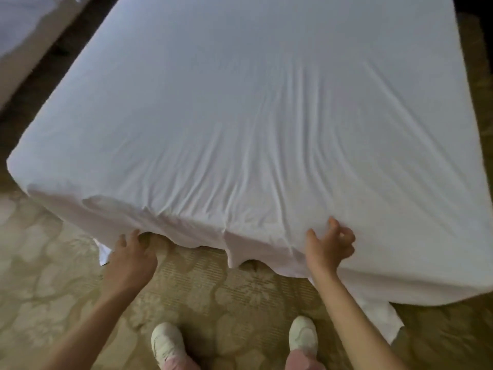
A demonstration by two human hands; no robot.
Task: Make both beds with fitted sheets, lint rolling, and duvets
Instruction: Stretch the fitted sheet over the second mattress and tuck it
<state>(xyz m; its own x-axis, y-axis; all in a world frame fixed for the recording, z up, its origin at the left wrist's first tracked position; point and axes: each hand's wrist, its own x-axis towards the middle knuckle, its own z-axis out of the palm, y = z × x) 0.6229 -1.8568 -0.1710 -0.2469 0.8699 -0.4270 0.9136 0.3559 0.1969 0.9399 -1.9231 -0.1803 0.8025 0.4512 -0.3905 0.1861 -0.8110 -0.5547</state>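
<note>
A bed with a white fitted sheet fills most of the view, and I stand at its near end. The sheet is wrinkled toward me and its loose hem hangs unevenly below the mattress edge. My left hand is low at the hem near the left corner, one fingertip touching the fabric edge and the other fingers loosely bent. My right hand is at the near edge of the mattress top, thumb spread and fingers loosely curled over the sheet, with no fold visibly pinched.
A second bed with white bedding stands at the far left, across a dark gap of floor. Patterned beige carpet lies under me, with my white shoes close to the bed. A sheet corner trails on the floor at right.
</note>
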